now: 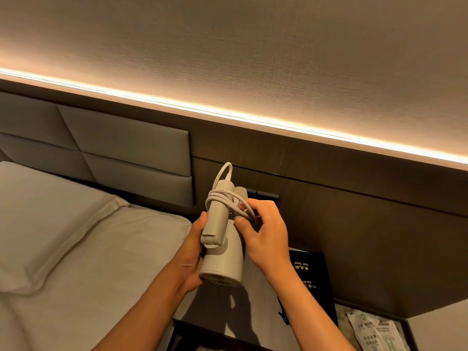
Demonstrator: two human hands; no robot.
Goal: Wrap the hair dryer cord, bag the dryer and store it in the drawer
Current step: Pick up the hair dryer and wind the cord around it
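Note:
A white folding hair dryer (222, 259) is held upright in front of me, its handle folded against the barrel. My left hand (191, 252) grips the barrel from the left. Several turns of the white cord (222, 196) lie around the folded handle, and a loop sticks up at the top. My right hand (263, 229) pinches the cord on the right side of the dryer. A black bag (311, 282) with gold "Hair Dryer" lettering lies on the nightstand below my right wrist. No drawer can be made out.
A bed with a grey pillow (50, 224) fills the left. A padded headboard (114, 143) and a dark wood wall panel (354, 211) stand behind, with a switch plate (266, 195). Papers (374, 333) lie at the lower right of the nightstand.

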